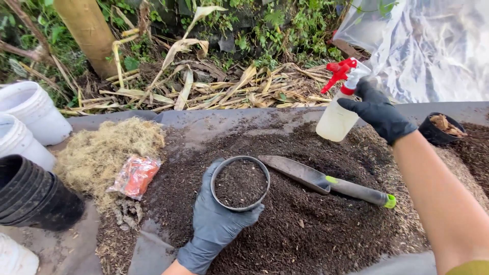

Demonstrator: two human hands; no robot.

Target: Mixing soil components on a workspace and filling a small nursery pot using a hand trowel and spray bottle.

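My left hand (216, 219), in a grey glove, grips a small black pot (240, 183) filled with dark soil, held over the soil heap (305, 229). My right hand (379, 112), in a black glove, holds a white spray bottle (336, 119) with a red trigger head up at the far side of the heap, nozzle pointing left. A hand trowel (326, 182) with a grey and green handle lies on the soil just right of the pot.
A stack of black pots (35, 196) lies at the left beside white buckets (28, 109). Dry straw-like fibre (109, 147) and an orange packet (135, 175) lie left of the heap. A small black pot of bark (440, 130) sits at the right. Clear plastic sheeting (438, 46) hangs behind.
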